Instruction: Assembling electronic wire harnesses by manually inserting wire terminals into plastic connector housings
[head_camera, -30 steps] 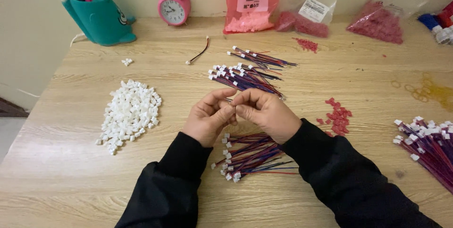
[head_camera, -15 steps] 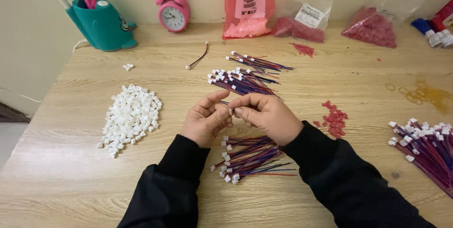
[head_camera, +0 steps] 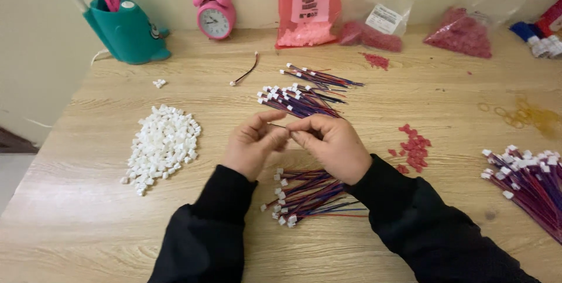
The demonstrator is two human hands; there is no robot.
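Over the middle of the wooden table (head_camera: 410, 101), my left hand (head_camera: 252, 145) and my right hand (head_camera: 331, 145) meet fingertip to fingertip. A thin dark wire runs between their pinched fingers; its ends are hidden. Just below my wrists lies a bundle of red and blue wires with white plugs (head_camera: 307, 196). A similar bundle of wires (head_camera: 298, 100) lies just beyond my hands. A heap of small white connector housings (head_camera: 161, 147) sits to the left.
Small red pieces (head_camera: 413, 147) lie right of my hands, and another wire bundle (head_camera: 527, 183) at the right edge. Along the back stand a teal pen holder (head_camera: 126, 31), a pink alarm clock (head_camera: 215, 16) and pink and clear bags (head_camera: 307, 7). A lone wire (head_camera: 246, 75) lies behind.
My hands stay together over the same spot. The left fingers have shifted slightly on the wire.
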